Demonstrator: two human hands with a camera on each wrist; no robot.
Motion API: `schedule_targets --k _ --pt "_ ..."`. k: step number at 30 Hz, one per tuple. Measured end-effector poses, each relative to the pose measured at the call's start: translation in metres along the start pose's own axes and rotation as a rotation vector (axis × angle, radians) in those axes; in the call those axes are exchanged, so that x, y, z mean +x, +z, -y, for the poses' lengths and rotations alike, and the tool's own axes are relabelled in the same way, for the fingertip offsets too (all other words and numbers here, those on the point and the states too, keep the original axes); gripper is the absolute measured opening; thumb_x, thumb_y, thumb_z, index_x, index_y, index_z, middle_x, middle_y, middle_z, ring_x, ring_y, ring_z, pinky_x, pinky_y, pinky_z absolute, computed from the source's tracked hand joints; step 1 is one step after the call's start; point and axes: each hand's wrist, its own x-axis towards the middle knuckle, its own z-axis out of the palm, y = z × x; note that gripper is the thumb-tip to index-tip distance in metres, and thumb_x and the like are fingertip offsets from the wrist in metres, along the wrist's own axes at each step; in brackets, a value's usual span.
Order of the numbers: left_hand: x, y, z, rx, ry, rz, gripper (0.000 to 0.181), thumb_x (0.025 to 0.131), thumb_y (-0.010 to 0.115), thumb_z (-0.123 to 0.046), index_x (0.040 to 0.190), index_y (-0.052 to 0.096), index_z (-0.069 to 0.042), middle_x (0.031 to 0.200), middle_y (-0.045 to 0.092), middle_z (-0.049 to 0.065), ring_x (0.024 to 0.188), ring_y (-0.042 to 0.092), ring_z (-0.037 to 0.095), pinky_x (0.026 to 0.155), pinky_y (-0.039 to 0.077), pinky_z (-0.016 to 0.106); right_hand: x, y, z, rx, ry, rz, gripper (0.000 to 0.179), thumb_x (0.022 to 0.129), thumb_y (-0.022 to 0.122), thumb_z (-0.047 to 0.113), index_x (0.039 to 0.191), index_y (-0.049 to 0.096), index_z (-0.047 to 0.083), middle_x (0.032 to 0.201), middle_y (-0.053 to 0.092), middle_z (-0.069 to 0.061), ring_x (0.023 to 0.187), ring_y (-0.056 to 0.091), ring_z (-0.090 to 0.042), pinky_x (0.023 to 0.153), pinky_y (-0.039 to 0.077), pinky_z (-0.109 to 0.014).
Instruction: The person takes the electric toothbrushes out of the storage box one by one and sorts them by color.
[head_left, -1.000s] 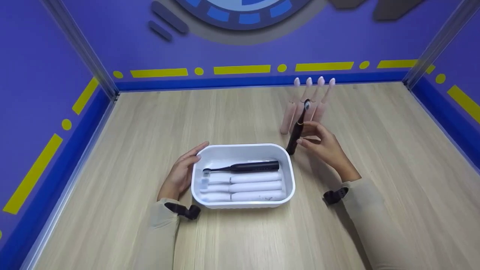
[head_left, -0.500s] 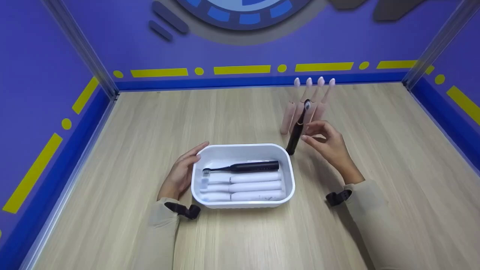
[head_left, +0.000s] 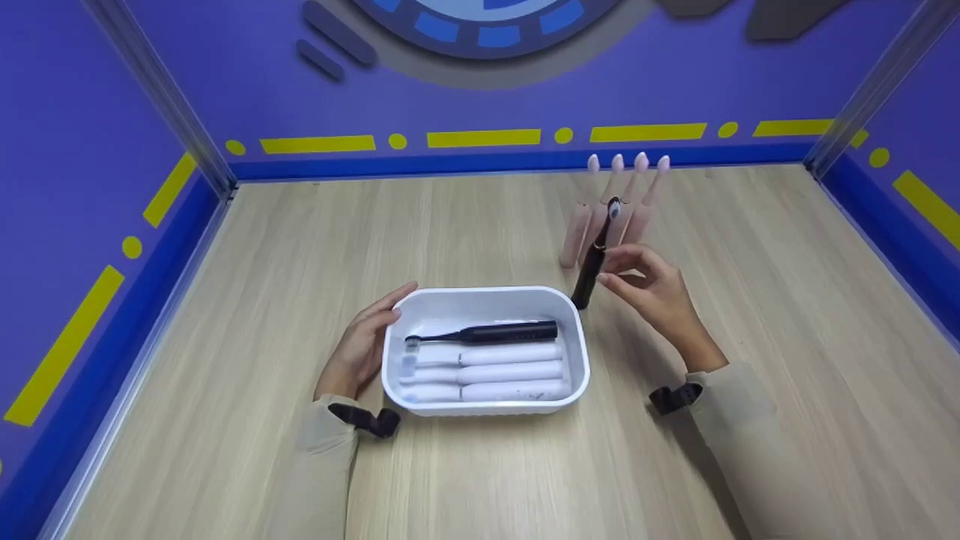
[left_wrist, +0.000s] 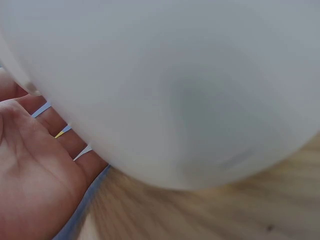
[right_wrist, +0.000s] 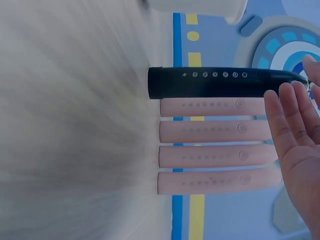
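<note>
A white plastic box (head_left: 487,409) stands in the middle of the table in the head view. Inside lie one black electric toothbrush (head_left: 510,332) and three white electric toothbrushes (head_left: 510,373), side by side. My left hand (head_left: 360,345) rests against the box's left side, its fingers straight along the outer wall and the thumb at the rim. Another black electric toothbrush (head_left: 590,274) stands upright beyond the box's right corner. At its right side, my right hand (head_left: 656,292) has its fingertips at the handle. In the right wrist view those fingers (right_wrist: 280,120) are extended beside the toothbrush's neck.
Several pink electric toothbrushes (head_left: 576,232) stand upright in a row just behind the standing black one. Blue-purple panels (head_left: 480,112) with yellow marks enclose the back and sides of the wooden table (head_left: 337,240).
My right hand draws slightly away from the standing black toothbrush, then comes back to its right side. The left hand and the box stay in place.
</note>
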Motion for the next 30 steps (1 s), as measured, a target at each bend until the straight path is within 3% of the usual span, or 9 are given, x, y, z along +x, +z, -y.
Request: schedule_targets --k 9,20,26,30 --pt "0.000 -0.001 0.000 0.010 -0.001 0.005 0.051 0.099 0.032 -0.005 0.149 0.031 -0.003 0.156 0.031 0.011 0.132 0.043 0.017 0.107 0.039 0.028 0.002 0.008 0.011 -0.025 0.022 0.112 0.035 0.082 0.071 -0.003 0.115 0.060 -0.010 0.099 0.065 -0.024 0.091 0.064 -0.009 0.080 0.056 -0.024" --pt "0.000 0.000 -0.001 0.006 -0.002 -0.005 0.051 0.098 0.033 -0.004 0.149 0.032 -0.002 0.156 0.031 0.012 0.131 0.043 0.017 0.110 0.037 0.030 0.009 0.015 0.023 -0.072 0.030 0.259 0.039 0.083 0.071 0.000 0.121 0.061 -0.002 0.103 0.066 -0.012 0.094 0.064 -0.016 0.083 0.056 -0.024" --pt "0.000 0.001 -0.001 0.005 -0.005 -0.011 0.050 0.098 0.034 -0.004 0.149 0.033 -0.002 0.156 0.031 0.012 0.130 0.044 0.015 0.110 0.037 0.029 0.014 0.019 0.028 -0.097 0.024 0.326 0.039 0.082 0.071 0.000 0.120 0.061 -0.004 0.110 0.066 -0.021 0.096 0.063 -0.023 0.083 0.054 -0.019" --pt "0.000 0.001 -0.001 0.003 -0.003 -0.013 0.050 0.098 0.034 -0.004 0.149 0.032 -0.002 0.156 0.031 0.012 0.131 0.043 0.016 0.110 0.036 0.030 0.018 0.022 0.032 -0.151 0.005 0.364 0.042 0.083 0.073 0.005 0.122 0.060 -0.003 0.107 0.067 -0.019 0.096 0.064 -0.023 0.082 0.054 -0.018"
